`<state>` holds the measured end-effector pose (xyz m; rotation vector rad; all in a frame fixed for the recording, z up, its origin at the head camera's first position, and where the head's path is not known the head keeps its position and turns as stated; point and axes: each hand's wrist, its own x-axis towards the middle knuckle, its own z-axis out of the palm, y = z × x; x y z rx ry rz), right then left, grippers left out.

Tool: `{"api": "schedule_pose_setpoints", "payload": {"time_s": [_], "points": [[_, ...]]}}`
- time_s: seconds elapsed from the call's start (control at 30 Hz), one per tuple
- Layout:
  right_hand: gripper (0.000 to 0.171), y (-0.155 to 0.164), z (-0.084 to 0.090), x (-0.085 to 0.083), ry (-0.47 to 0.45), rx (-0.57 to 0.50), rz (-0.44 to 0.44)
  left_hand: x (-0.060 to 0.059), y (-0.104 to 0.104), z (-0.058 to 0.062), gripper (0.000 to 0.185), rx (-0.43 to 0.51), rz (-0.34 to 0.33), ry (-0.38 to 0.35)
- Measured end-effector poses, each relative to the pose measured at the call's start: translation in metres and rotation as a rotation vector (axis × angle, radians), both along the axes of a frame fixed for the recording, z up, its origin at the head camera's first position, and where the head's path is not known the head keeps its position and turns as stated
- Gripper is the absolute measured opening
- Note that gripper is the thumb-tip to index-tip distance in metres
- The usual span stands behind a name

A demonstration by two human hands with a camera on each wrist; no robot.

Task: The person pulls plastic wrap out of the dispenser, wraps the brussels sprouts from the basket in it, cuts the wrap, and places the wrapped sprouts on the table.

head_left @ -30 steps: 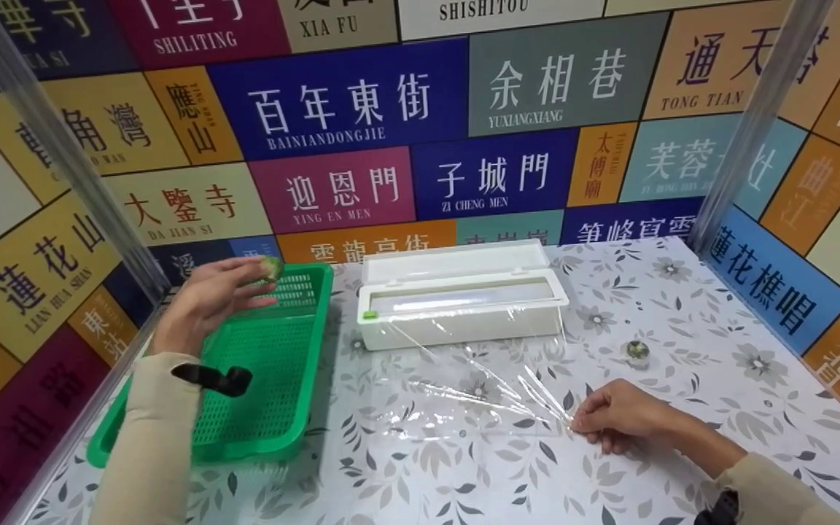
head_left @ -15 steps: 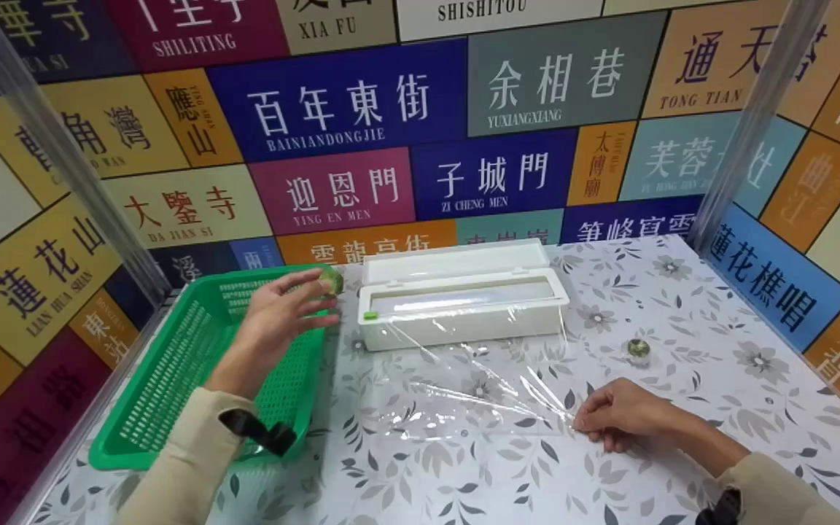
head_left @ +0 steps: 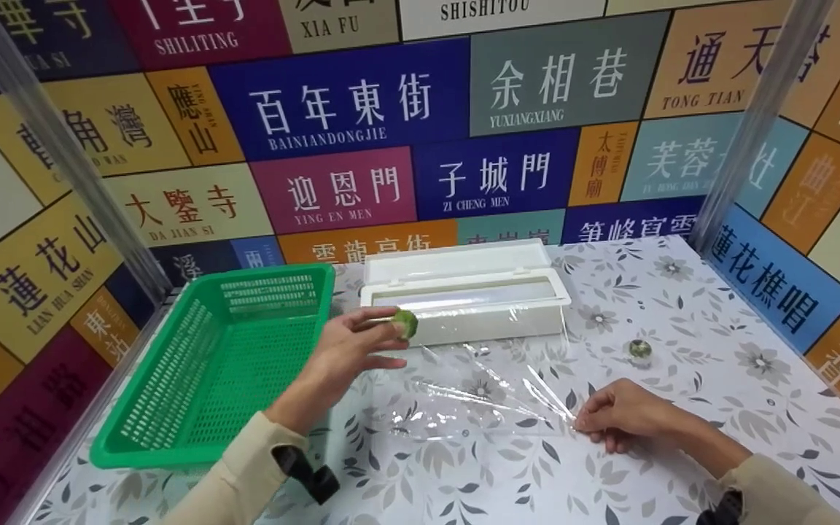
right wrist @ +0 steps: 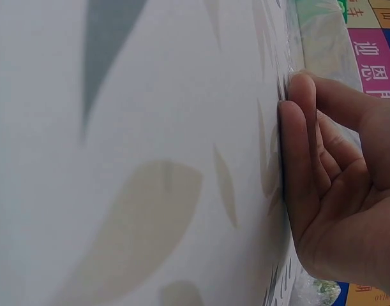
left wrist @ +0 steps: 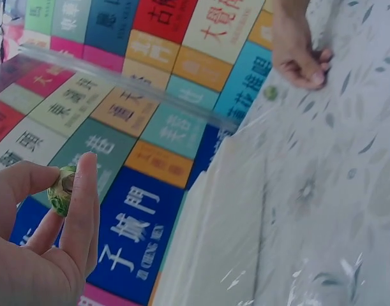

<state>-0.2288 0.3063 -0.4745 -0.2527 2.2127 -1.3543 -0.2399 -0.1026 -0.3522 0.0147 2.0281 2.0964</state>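
Behind: wall (head_left: 391, 113) of coloured name panels. Below: table (head_left: 682, 306) with pale leaf-and-flower cover.

Far left: perforated green basket (head_left: 245, 386). Next: left hand (head_left: 340, 355). Pinches green sprout (head_left: 406, 323) at the fingertips. Possible fault: drop or roll-off, probably from small contact area on a rounded surface. Position relative to grip: between fingertips, apart from the palm; raised above the table, right of the basket.

Centre: white wrap box (head_left: 493, 328), lid raised. Clear film (head_left: 456, 419) drawn out over the front wall, creases converging rightward. Possible fault: film folding onto itself or box sliding, probably from uneven or excessive pull at one corner.

Right: right hand (head_left: 623, 415). Pinches gathered film corner, low at the table. Possible fault: corner slip, probably from a relaxed pinch. Position relative to grip: corner at fingertips, remainder spreading leftward; exact contact hard to tell.

Far right: second sprout (head_left: 639, 351), apparently film-wrapped. Rests on the table beyond the right hand, not touching.
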Motion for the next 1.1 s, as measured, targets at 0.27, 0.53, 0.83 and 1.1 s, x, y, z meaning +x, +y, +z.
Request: {"api": "schedule_pose_setpoints", "payload": {"time_s": [0.27,0.53,0.83,1.1], "points": [[0.025,0.0,0.0,0.0,0.015,0.017,0.008,0.003,0.029,-0.032,0.044,0.02,-0.101,-0.025],[0.022,0.0,0.0,-0.001,0.012,0.011,0.012,0.001,0.05,-0.067,0.045,0.07,-0.151,-0.046],[0.022,-0.001,-0.001,-0.002,0.01,0.017,0.008,0.001,0.069,-0.098,0.045,0.068,-0.158,-0.091],[0.022,-0.001,-0.003,-0.002,0.017,0.016,0.014,-0.001,0.079,-0.109,0.042,0.081,-0.15,-0.11]]}}
